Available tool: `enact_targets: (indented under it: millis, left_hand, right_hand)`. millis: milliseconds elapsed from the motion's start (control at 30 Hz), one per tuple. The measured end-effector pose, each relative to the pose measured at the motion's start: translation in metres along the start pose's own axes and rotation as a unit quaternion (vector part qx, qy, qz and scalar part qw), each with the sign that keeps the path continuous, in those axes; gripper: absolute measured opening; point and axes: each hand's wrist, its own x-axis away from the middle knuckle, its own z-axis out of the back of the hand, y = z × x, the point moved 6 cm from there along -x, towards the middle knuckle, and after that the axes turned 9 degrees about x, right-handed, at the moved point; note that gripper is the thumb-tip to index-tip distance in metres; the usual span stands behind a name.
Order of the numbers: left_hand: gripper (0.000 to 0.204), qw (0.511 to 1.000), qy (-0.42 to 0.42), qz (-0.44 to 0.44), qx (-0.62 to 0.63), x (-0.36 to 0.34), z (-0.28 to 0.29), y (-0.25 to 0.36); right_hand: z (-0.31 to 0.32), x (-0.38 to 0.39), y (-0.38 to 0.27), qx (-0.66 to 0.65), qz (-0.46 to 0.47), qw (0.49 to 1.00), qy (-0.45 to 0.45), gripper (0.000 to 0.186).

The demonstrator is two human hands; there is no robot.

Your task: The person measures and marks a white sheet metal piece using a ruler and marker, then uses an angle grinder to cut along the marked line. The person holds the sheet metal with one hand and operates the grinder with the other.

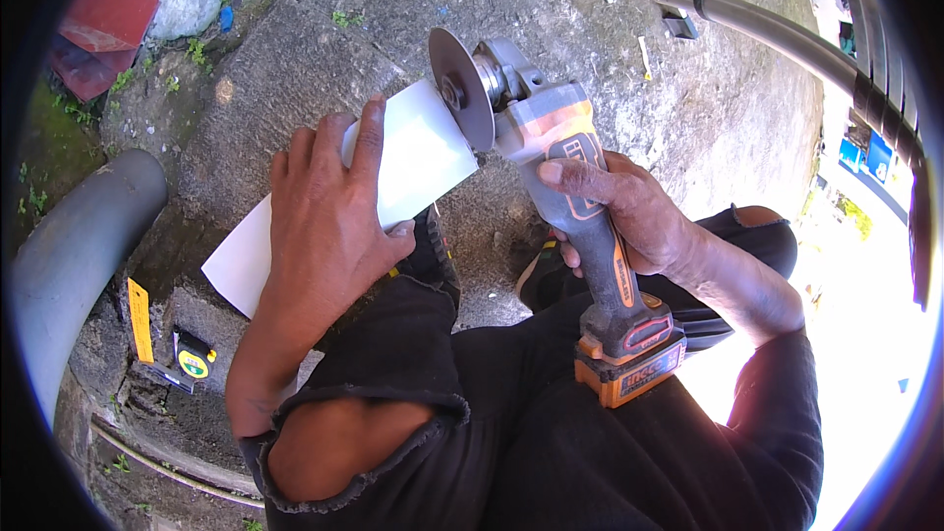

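A smooth white length of material (418, 152) lies slantwise before me, its far right end cut straight; whether it is a pipe or a panel I cannot tell. My left hand (329, 197) grips it across the middle, fingers over the far edge and thumb at the near side. In my right hand (629, 197) is an orange and grey cordless angle grinder (565, 133), its battery end toward my lap. Its thin cutting disc (462, 88) stands on edge right beside the white end; whether they touch I cannot tell.
A tape measure (194, 354), a yellow strip (141, 320) and a small dark tool (172, 376) lie left of my leg. A thick grey pipe (88, 265) bends along the left. Red sheet pieces (108, 25) lie far left on rough concrete (324, 39). A metal tube (767, 25) runs far right.
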Motion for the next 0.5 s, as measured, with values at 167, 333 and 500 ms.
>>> enact_targets:
  millis: [167,333,500]
  left_hand:
    - [0.111,1.000,0.012,0.001,-0.007,-0.0004,0.0044,-0.0031]
    - [0.113,1.000,0.013,0.021,-0.013,-0.0022,0.0077,-0.0066]
    - [0.113,1.000,0.010,0.023,-0.012,-0.0035,0.0094,-0.0072]
  right_hand:
    - [-0.0018,0.0022,0.0018,-0.006,-0.003,1.000,0.000,0.053]
    - [-0.0008,0.0040,0.0023,-0.003,0.000,1.000,0.001,0.054]
    - [-0.0011,0.0056,0.0045,-0.008,-0.002,1.000,0.006,0.052]
